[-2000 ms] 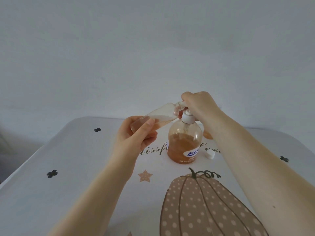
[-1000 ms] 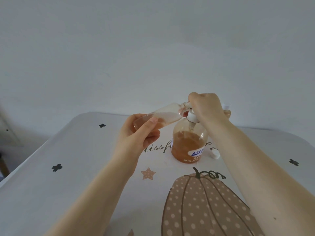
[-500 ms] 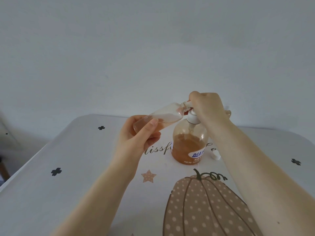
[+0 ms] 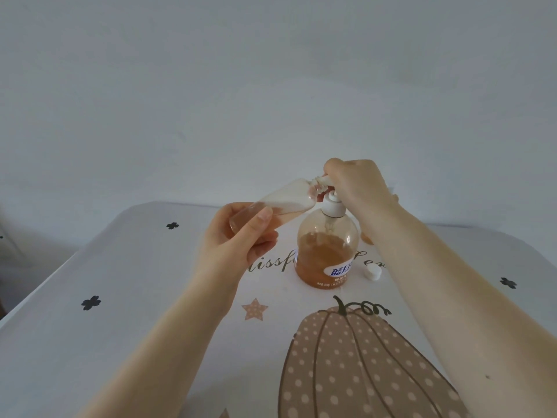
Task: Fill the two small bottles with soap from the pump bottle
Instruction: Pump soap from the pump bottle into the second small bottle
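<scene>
At frame center, left hand (image 4: pixel 238 245) fingers curl around a tilted small bottle (image 4: pixel 271 206), mouth against the spout; right hand (image 4: pixel 358 184) curled over the pump bottle (image 4: pixel 327 251).

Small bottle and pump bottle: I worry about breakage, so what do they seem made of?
The small bottle looks like thin clear plastic, smooth and glossy: soap shows through its wall. The pump bottle looks like clear amber-tinted plastic, glossy, with an opaque white, probably plastic, pump collar. Glass cannot be ruled out by look alone.
</scene>
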